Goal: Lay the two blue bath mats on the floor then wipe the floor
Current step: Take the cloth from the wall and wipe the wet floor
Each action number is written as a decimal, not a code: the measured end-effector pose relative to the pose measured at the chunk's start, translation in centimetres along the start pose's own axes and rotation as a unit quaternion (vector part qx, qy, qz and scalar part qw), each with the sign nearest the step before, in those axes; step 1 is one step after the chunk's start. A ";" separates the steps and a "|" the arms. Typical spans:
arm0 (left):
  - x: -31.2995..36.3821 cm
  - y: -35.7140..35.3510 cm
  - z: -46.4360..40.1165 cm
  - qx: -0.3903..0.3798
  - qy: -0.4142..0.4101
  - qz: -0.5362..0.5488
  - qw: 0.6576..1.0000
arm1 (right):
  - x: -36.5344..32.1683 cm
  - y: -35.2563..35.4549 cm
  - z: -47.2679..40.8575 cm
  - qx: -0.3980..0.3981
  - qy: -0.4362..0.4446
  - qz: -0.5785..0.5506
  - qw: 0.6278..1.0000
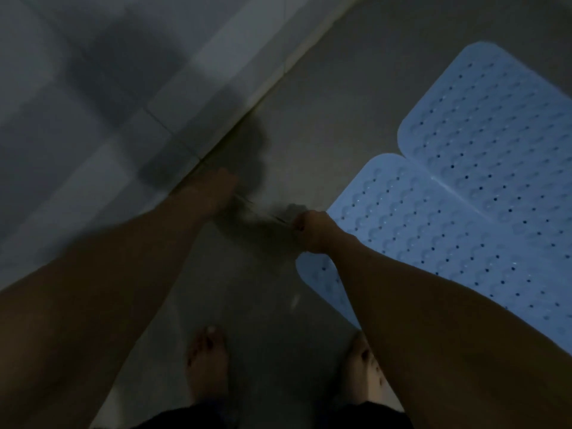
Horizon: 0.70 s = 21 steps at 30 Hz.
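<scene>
Nearest the camera, two bare feet (pixel 206 360) stand on the grey floor (pixel 325 119), planted apart, likely for balance while bending forward. Beyond them both arms reach down. The right hand (pixel 312 230) is curled into a fist around one end of something thin and dark, and the left hand (pixel 221 188) appears to hold the other end; in this dim, blurred view I cannot tell what the thing is or how the left fingers lie, though a cloth pulled taut for wiping seems a fair guess. Just to the right of the right hand lies the near blue mat (pixel 433 243), flat, its edge passing under the forearm. Farther off to the right, the far blue mat (pixel 501 125) touches it, so laying looks finished. Beyond the left hand rises the tiled wall (pixel 93 88).
</scene>
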<state>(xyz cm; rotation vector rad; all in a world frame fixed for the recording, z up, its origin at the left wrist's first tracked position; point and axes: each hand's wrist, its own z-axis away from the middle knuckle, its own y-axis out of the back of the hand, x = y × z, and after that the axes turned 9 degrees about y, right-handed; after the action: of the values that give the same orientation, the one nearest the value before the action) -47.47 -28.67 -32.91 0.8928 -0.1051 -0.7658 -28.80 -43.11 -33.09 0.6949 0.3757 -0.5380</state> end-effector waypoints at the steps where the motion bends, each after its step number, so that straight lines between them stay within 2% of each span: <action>1: 0.8 0.0 -1.7 0.011 -0.012 -0.012 1.000 | 1.2 0.1 -1.2 0.022 -0.002 0.004 1.000; 5: 2.9 0.2 -6.0 0.093 -0.006 0.039 0.995 | 4.1 1.7 -3.6 0.059 0.006 0.005 0.998; 8: 3.2 -0.3 -6.7 0.157 0.004 0.081 0.984 | 5.9 2.3 -4.3 0.127 0.032 -0.008 0.991; 13: 2.3 -2.4 -5.2 0.284 -0.022 0.077 0.955 | 5.9 2.1 -4.5 0.247 0.055 -0.024 0.967; 15: 1.8 -3.8 -4.2 0.282 -0.048 0.069 0.956 | 4.6 1.5 -4.4 0.263 0.071 -0.030 0.962; 18: 1.4 -5.8 -3.1 0.258 -0.104 0.059 0.959 | 1.8 -0.2 -3.9 0.239 0.088 -0.024 0.967; 21: 1.6 -7.5 -2.8 0.291 -0.125 0.098 0.943 | -0.7 -3.9 -3.8 0.257 0.096 -0.022 0.961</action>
<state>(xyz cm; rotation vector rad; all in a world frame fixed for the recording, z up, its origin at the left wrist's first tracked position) -49.42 -30.69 -40.57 1.3175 -0.6631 -0.6649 -32.20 -42.77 -37.46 1.2492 0.4377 -0.6198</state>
